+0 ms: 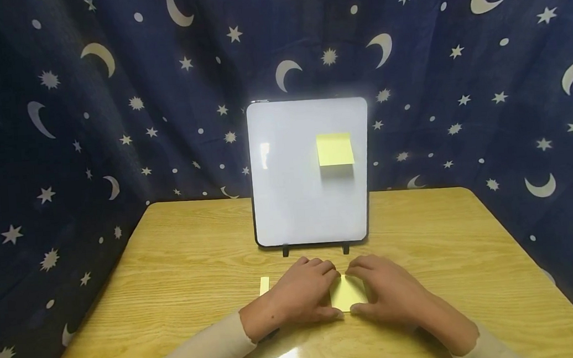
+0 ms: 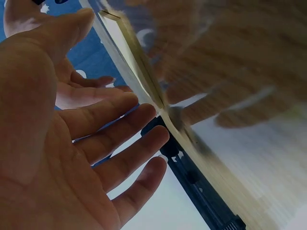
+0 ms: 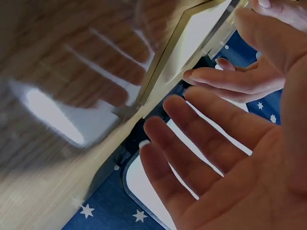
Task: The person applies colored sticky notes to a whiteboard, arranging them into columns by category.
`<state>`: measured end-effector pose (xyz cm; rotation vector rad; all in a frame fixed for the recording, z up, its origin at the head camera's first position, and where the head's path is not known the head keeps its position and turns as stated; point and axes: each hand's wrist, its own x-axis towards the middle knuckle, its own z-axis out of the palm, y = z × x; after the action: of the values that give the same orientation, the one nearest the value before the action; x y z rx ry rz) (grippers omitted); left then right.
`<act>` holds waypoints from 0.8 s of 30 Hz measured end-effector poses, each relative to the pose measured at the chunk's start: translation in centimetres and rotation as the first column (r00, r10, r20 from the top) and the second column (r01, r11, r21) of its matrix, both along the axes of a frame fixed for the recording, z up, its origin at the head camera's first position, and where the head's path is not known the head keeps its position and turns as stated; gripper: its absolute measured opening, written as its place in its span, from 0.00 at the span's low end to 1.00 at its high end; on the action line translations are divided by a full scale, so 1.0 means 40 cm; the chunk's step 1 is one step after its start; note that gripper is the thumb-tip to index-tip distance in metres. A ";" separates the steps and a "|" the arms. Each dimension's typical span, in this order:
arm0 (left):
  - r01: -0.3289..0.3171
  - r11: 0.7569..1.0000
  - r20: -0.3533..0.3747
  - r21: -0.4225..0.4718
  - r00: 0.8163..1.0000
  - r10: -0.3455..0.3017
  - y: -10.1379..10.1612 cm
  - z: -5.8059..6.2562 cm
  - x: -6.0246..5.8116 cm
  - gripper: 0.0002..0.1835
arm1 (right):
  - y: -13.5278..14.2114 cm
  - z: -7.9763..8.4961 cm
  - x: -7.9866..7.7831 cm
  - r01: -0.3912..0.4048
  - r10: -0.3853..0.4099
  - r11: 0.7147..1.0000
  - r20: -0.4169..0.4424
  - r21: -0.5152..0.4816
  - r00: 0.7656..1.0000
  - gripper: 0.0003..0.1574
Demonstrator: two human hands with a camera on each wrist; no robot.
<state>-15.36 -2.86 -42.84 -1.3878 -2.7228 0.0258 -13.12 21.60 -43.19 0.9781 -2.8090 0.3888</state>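
A yellow sticky note pad [image 1: 348,293] lies flat on the table between my two hands. My left hand [image 1: 304,291] is at its left edge, fingers spread and thumb toward the near side. Facing it from the right edge is my right hand [image 1: 389,289], fingertips close to the far corner and thumb near the front one. Both wrist views show the pad's thick side, the left [image 2: 144,62] and the right [image 3: 165,55], with fairly straight fingers beside it and nothing gripped. Beyond the hands, a single yellow sticky note [image 1: 335,149] hangs on the whiteboard [image 1: 288,201].
The whiteboard stands upright on small black feet [image 1: 285,251] behind the hands. A narrow pale yellow strip [image 1: 264,285] lies left of my left wrist. Around the wooden table [image 1: 191,246] hangs a dark blue curtain [image 1: 266,25] with moons and stars.
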 end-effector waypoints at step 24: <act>0.040 0.999 0.000 0.024 0.999 -0.040 0.008 -0.013 -0.010 0.33 | -0.014 -0.004 -0.004 -0.033 0.029 0.999 0.101 0.039 0.994 0.38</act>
<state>-15.76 -2.54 -43.34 -1.4360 -2.6857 -0.0100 -13.28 21.04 -43.35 1.0396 -2.9057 0.3963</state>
